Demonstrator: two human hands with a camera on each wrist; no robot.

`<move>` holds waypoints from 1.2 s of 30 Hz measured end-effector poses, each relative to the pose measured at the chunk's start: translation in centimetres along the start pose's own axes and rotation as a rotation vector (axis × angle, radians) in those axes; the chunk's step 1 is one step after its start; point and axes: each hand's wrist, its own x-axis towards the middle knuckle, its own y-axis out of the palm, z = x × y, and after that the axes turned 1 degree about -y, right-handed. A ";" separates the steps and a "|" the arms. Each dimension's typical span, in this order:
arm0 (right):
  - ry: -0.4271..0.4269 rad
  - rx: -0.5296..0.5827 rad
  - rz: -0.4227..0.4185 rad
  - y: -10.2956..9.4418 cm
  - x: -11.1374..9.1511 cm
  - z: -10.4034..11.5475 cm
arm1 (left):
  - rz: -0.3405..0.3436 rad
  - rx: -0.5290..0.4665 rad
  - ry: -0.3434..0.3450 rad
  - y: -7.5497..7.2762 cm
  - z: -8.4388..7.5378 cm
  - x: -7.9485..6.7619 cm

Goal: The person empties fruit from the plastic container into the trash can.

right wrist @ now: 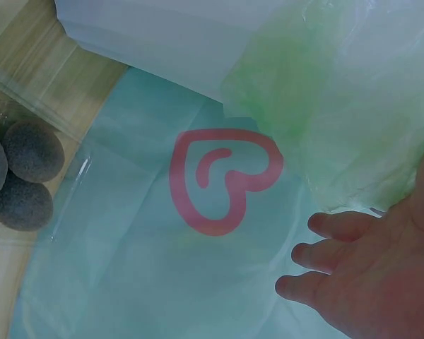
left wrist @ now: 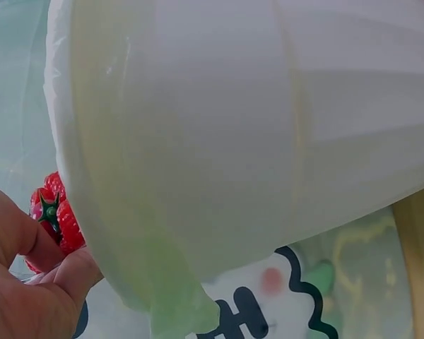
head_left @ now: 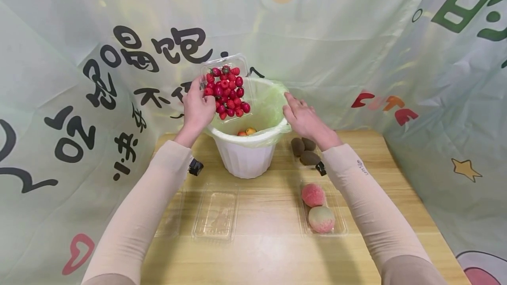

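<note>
My left hand [head_left: 199, 107] grips the side of a clear plastic box [head_left: 237, 61] full of small red berries [head_left: 225, 89], some bumpy like raspberries, others smooth and dark. The box tilts over the left part of a white bin [head_left: 245, 159]. A pale green bin bag [head_left: 273, 104] lines the bin and folds over its rim. Deep inside, a few orange-yellow fruits [head_left: 251, 131] show. At the bin's right rim, my right hand [head_left: 303, 115] pinches the bag's edge between thumb and forefinger. Its other fingers [right wrist: 332, 254] stretch out beyond the bag in the right wrist view.
Right of the bin lie brown kiwis [head_left: 309, 158] in a clear box, partly behind my right arm. Nearer stands a box with two peaches [head_left: 321, 220]. On the left are an empty clear box [head_left: 215, 214] and another beside my sleeve. Printed cloth surrounds the wooden table [head_left: 273, 250].
</note>
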 end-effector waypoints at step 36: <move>0.001 0.007 0.002 0.0 -0.1 0.1 | -0.059 -0.028 0.056 -0.1 -0.2 -0.2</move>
